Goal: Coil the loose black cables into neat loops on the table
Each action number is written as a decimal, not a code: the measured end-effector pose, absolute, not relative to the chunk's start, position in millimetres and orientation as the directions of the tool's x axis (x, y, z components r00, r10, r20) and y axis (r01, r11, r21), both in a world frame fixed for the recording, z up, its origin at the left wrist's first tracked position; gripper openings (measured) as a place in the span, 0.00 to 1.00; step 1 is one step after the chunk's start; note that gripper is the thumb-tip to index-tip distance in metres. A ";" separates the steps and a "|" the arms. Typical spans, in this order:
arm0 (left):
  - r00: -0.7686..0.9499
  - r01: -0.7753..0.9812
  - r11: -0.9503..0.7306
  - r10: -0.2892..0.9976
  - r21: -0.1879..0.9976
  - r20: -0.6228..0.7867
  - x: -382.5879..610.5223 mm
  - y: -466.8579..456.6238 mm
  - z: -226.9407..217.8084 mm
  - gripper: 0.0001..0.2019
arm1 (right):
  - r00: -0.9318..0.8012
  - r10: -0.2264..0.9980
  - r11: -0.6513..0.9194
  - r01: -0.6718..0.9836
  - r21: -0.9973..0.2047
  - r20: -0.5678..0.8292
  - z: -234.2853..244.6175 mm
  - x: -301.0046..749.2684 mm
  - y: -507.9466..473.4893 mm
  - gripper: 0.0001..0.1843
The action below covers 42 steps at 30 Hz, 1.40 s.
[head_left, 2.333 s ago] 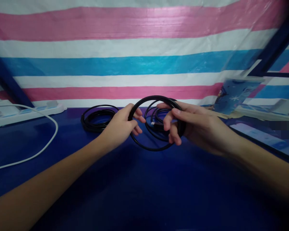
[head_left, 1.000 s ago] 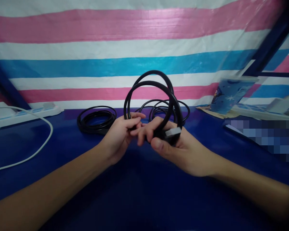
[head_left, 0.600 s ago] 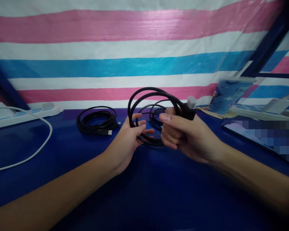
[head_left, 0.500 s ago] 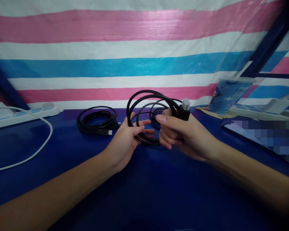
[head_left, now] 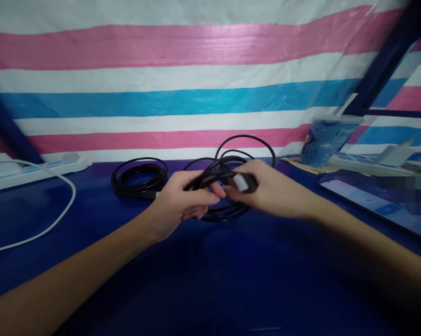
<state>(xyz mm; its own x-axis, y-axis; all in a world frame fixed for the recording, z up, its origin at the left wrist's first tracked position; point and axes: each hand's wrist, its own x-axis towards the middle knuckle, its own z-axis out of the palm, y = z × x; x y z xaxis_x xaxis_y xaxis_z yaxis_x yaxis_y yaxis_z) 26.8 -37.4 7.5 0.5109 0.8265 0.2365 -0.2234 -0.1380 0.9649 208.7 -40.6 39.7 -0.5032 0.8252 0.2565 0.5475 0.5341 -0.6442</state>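
A black cable [head_left: 228,216], gathered in loose loops, is held between both hands just above the blue tabletop [head_left: 210,280]. My left hand [head_left: 177,200] is closed around several strands, thumb on top. My right hand [head_left: 271,191] grips the loops from the right side, its fingers partly hidden behind the cable. The cable's plug [head_left: 243,182], black with a whitish end, sticks out by the right hand and points toward me. Left of my left hand lies a second black cable [head_left: 117,186] in a round coil, its plug partly covered by that hand.
On the left, a white power strip [head_left: 73,165] and a white cord [head_left: 68,205] lie on the table. At right are a phone-like device [head_left: 357,198] with its screen lit, a blue printed packet [head_left: 326,142] and another white strip. A striped plastic sheet [head_left: 196,102] hangs behind.
My hands have drawn closer together. The left fingers have closed around the strands, and the plug has swung down and left, now facing me. The loops spread lower and wider.
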 end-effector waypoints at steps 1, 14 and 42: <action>0.559 -0.192 -0.123 0.802 0.974 0.211 26.4 -36.9 8.1 0.02 | -0.542 0.809 0.549 0.557 -0.623 0.229 39.2 208.7 -40.9 0.14; 0.664 0.099 -0.089 0.748 0.991 0.001 29.3 -41.7 21.7 0.27 | -0.486 0.798 0.601 0.683 -0.415 0.356 36.3 205.5 -48.8 0.03; 0.688 -0.133 -0.087 0.709 0.987 0.155 14.2 -41.8 20.7 0.17 | -0.383 0.365 0.819 0.566 -0.097 0.848 34.8 201.4 -77.0 0.12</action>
